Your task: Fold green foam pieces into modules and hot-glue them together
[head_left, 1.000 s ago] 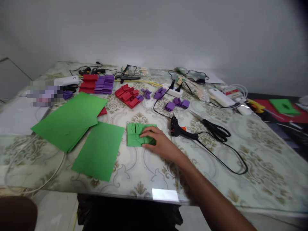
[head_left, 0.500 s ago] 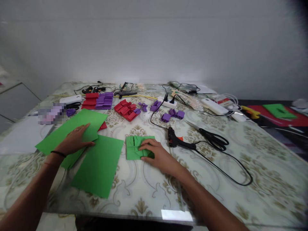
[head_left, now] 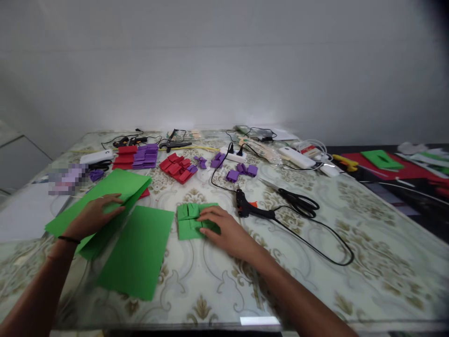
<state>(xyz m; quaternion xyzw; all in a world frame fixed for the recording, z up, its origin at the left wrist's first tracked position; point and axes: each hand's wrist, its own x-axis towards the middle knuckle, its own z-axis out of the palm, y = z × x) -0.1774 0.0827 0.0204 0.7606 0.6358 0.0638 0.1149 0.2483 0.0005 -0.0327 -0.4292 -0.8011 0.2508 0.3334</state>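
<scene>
My left hand [head_left: 94, 215] pinches the right edge of a large green paper sheet [head_left: 94, 191], which is tilted up off the table on that side. Part of another green sheet shows beneath it. A separate green sheet [head_left: 138, 250] lies flat to its right. My right hand [head_left: 224, 229] has its thumb and bent fingers on the right part of a group of small folded green paper pieces [head_left: 187, 224]; its fingers partly cover them. A black glue gun [head_left: 254, 208] rests right of that hand, with black-handled scissors [head_left: 298, 201] beyond.
Folded red paper pieces [head_left: 177, 167] and folded purple paper pieces [head_left: 145, 156] lie farther back. A white power strip [head_left: 234, 154] has plugs in it. The glue gun's cord [head_left: 333, 262] loops across the right side. A yellow tool [head_left: 345, 163] sits by the right edge.
The large green sheet's right edge has been lifted, with my left hand closing on it. My right hand stays on the folded green pieces. The whole view has shifted slightly.
</scene>
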